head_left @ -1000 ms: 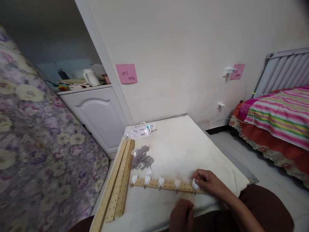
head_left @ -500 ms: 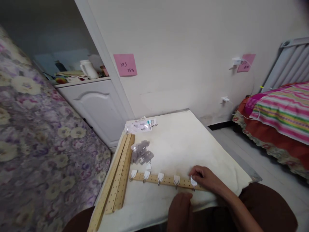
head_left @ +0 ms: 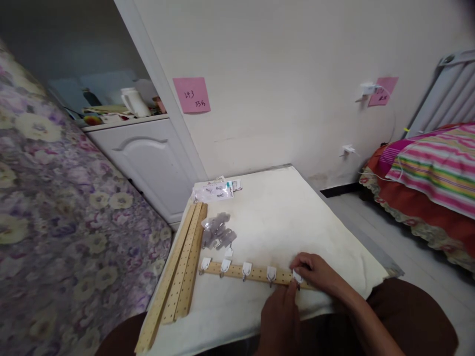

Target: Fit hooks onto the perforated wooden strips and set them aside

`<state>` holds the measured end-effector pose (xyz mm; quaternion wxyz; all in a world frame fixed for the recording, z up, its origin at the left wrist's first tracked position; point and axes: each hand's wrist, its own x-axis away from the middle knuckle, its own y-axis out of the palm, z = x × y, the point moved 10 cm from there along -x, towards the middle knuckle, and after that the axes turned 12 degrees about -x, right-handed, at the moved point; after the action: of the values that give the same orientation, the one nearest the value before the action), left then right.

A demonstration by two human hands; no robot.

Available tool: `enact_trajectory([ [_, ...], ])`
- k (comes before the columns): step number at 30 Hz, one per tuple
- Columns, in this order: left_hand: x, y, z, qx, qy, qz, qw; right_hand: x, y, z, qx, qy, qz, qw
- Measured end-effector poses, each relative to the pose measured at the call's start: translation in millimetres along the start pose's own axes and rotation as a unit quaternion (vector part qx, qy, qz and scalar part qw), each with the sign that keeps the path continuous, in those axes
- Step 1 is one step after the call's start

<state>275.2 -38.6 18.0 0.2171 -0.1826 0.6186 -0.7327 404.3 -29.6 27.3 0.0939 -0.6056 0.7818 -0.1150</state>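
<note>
A perforated wooden strip (head_left: 256, 273) lies across the white table (head_left: 282, 217) with several white hooks (head_left: 246, 269) clipped along it. My right hand (head_left: 317, 275) rests on the strip's right end, fingers curled and pinched on the rightmost white hook (head_left: 297, 277). My left hand (head_left: 280, 316) comes up from the near edge with its fingers together. Its fingertips press on the strip just below that same hook. The palm side of the left hand is hidden.
Three more wooden strips (head_left: 181, 267) lie stacked along the table's left edge. A pile of grey hooks (head_left: 217, 236) and a packet (head_left: 214, 191) sit behind the strip. A floral mattress (head_left: 55, 207) stands to the left, a striped bed (head_left: 434, 168) to the right, and a white cabinet (head_left: 148, 158) behind.
My left hand has moved up from the table's near edge until its fingertips reach the strip by the rightmost hook. My right hand has stayed on that hook. The view shifted slightly.
</note>
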Motion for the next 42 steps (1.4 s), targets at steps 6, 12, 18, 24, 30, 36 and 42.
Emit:
enact_trajectory([
  [6, -3.7, -0.4, 0.8, 0.010, -0.020, -0.032, 0.999, -0.5, -0.7, 0.5, -0.002, 0.001, 0.000, 1.000],
  [12, -4.1, -0.2, 0.5, 0.007, -0.024, -0.046, 0.999, 0.6, -1.0, -2.7, -0.003, 0.004, -0.004, 1.000],
  [18, -3.7, 2.3, -0.7, 0.001, -0.030, -0.048, 0.998, 0.1, -0.5, -3.4, -0.006, 0.000, -0.004, 1.000],
  [24, -5.3, 3.3, -0.7, -0.006, -0.022, -0.038, 0.999, 0.1, -0.4, -2.0, -0.009, 0.005, 0.002, 1.000],
  [30, -6.8, -1.8, 1.5, -0.018, -0.012, -0.028, 0.999, 0.9, -1.1, -2.7, -0.008, -0.002, 0.005, 1.000],
  [36, -7.0, -1.1, 1.9, -0.017, -0.002, -0.021, 1.000, 1.9, -1.5, -2.9, -0.004, 0.002, -0.004, 1.000],
  [42, -6.5, -3.1, 1.2, -0.010, 0.006, -0.009, 1.000, 5.6, 0.4, -4.7, -0.013, -0.004, -0.060, 0.998],
])
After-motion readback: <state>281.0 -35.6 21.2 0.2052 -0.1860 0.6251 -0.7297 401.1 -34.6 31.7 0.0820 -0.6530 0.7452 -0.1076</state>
